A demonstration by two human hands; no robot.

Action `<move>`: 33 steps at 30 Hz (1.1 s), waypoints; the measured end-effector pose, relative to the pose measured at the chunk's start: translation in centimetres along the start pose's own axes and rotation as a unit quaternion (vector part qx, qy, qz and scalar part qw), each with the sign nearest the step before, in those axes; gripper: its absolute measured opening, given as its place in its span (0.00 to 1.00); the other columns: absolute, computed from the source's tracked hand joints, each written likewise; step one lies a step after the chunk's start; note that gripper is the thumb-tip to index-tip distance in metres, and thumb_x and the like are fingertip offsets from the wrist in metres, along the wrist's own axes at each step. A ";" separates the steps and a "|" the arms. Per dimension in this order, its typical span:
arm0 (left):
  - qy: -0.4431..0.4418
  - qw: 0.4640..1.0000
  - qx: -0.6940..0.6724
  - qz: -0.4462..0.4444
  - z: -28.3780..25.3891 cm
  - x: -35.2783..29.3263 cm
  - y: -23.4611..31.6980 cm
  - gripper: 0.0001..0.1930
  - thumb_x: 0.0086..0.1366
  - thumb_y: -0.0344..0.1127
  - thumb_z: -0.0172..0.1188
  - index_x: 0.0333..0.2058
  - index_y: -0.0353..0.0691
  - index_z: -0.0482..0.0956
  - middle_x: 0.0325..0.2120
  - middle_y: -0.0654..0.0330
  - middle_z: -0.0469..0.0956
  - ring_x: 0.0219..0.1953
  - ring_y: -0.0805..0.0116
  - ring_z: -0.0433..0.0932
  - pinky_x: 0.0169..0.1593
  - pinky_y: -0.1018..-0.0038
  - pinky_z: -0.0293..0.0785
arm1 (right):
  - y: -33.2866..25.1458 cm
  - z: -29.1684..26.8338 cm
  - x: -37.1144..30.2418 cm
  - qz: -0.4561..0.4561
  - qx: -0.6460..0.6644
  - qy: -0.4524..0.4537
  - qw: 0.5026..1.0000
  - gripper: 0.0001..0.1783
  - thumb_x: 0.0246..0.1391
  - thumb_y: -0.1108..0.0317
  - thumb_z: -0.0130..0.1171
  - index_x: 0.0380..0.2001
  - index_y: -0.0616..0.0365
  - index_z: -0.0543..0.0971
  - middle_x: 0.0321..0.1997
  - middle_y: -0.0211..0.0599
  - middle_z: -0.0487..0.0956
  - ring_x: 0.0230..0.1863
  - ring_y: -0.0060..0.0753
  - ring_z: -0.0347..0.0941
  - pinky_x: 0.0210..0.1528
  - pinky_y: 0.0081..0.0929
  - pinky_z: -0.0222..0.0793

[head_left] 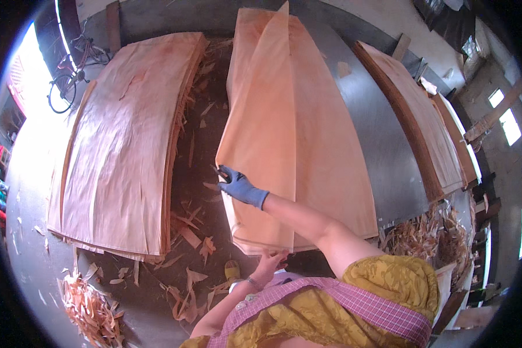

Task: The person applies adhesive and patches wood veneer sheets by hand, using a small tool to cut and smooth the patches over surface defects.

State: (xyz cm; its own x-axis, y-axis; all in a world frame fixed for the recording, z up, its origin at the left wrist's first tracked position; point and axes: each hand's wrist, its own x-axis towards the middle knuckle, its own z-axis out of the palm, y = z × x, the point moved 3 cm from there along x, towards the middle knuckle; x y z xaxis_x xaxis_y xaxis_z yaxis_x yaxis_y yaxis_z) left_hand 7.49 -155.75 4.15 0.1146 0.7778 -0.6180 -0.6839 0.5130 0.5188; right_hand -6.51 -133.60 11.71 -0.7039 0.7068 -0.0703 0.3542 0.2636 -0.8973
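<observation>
A large sheet of wood veneer [261,127], pale orange and folded over along its length, lies on a stack of wider veneer [330,168] in front of me. My right hand [242,187], in a blue glove with dark fingertips, reaches across to the left edge of the sheet. Its fingers are closed around a small dark, slim thing that I cannot make out. Bare and low at the near edge of the stack, my left hand [271,264] pinches the veneer's border. Its fingertips are partly hidden by the edge.
A tall veneer stack [122,145] stands left, across a gap strewn with scraps. To the right are a grey metal surface [383,127] and another veneer stack [412,110]. Piles of shavings [93,310] lie at both sides. A bicycle [64,90] stands far left.
</observation>
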 end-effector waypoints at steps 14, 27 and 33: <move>0.022 0.986 -0.165 -0.018 -0.4 -0.7 -1.0 0.08 0.65 0.40 0.61 0.36 0.42 0.78 0.29 0.64 0.79 0.26 0.71 0.78 0.26 0.75 0.73 | 4.0 -6.4 -25.2 0.195 -0.251 0.191 0.929 0.27 0.53 0.51 0.65 0.47 0.62 0.76 0.34 0.42 0.80 0.35 0.38 0.78 0.38 0.33 0.74; -0.219 0.954 -0.198 -0.043 6.9 -7.5 -1.4 0.37 0.66 0.65 0.45 0.60 0.38 0.63 0.60 0.54 0.66 0.63 0.58 0.64 0.65 0.54 0.58 | 1.8 -28.0 -34.5 0.192 0.375 0.264 0.868 0.06 0.53 0.64 0.63 0.28 0.46 0.75 0.19 0.20 0.71 0.16 0.14 0.65 0.16 0.16 0.60; 0.085 0.897 -0.364 0.236 7.1 -7.0 -9.5 0.43 0.59 0.71 0.50 0.58 0.37 0.64 0.53 0.51 0.71 0.56 0.53 0.69 0.61 0.51 0.62 | 13.8 -42.4 -50.9 0.117 0.473 0.290 0.824 0.19 0.56 0.73 0.56 0.52 0.57 0.75 0.47 0.33 0.75 0.37 0.27 0.75 0.33 0.21 0.75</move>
State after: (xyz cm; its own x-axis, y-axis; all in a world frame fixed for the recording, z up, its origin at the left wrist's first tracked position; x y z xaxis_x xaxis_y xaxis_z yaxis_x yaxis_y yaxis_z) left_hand 18.30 -163.45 7.79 -0.3808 0.7473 -0.5445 -0.9237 -0.2799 0.2617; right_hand 60.36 -138.10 21.40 -0.1750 0.9326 -0.3155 -0.3920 -0.3600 -0.8466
